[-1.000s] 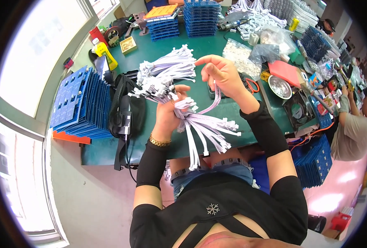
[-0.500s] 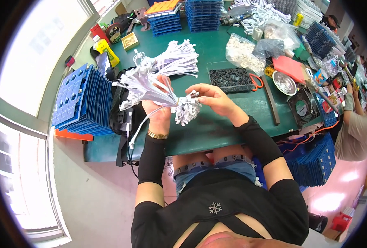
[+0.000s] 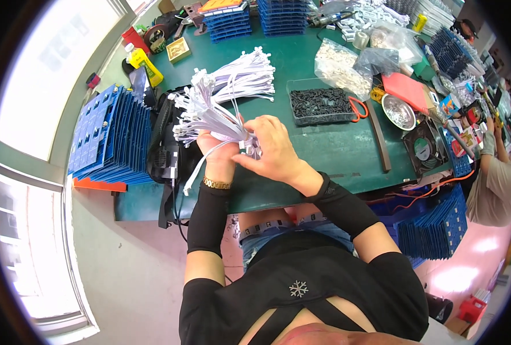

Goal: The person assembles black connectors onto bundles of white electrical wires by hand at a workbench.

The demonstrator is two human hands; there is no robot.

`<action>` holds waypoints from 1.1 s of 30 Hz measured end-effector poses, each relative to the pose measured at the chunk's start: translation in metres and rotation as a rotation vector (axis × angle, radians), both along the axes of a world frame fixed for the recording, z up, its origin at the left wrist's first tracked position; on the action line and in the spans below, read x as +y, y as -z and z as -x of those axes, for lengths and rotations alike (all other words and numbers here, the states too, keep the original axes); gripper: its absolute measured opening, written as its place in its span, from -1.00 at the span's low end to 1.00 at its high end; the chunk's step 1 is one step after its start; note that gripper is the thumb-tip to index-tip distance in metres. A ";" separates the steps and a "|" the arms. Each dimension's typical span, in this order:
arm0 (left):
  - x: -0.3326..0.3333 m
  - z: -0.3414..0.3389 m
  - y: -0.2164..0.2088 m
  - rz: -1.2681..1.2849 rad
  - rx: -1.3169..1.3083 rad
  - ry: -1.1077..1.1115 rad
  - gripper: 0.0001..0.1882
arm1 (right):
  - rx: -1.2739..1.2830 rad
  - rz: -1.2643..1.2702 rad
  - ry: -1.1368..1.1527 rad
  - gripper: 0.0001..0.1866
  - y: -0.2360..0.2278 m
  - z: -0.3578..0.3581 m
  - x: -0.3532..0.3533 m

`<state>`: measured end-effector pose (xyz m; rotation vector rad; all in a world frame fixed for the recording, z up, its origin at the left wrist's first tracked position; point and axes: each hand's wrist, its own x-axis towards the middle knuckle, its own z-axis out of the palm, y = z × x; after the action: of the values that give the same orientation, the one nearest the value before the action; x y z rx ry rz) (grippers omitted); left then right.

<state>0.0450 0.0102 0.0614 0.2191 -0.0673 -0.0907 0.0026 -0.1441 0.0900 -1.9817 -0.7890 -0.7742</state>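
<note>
A bundle of thin white cables with small white connectors is held above the near edge of the green table. My left hand is closed around its underside, and one loose cable hangs past the wrist. Cupped over the connector end at the right is my right hand, its fingers curled against the bundle and hiding much of that end. Just behind, a second pile of white cables lies on the table. Right of my hands sits a clear plastic tray full of small black pieces, beside orange-handled scissors.
Blue panels stand stacked at the left by a black device. A dark bar, a metal bowl and a black fan lie to the right. Plastic bags are farther back. Another person works at far right.
My right hand has moved left and closed over the connector end of the bundle. The bundle's spread ends have shifted slightly right, and the view has moved a little.
</note>
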 end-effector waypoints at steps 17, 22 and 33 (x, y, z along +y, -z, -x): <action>0.007 -0.018 0.019 0.095 -0.240 0.116 -0.77 | -0.219 -0.006 -0.276 -0.80 -0.003 0.001 -0.034; -0.003 -0.012 0.014 0.040 -0.351 0.117 -0.78 | 0.095 0.179 -0.262 -0.31 -0.015 0.006 -0.054; -0.032 0.010 -0.010 -0.181 -0.053 0.007 -0.64 | 0.389 0.005 -0.202 -0.09 -0.022 -0.028 0.001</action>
<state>0.0346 -0.0217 0.0718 0.4025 -0.1123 -0.0982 0.0310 -0.1427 0.1115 -1.9373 -0.7399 -0.2558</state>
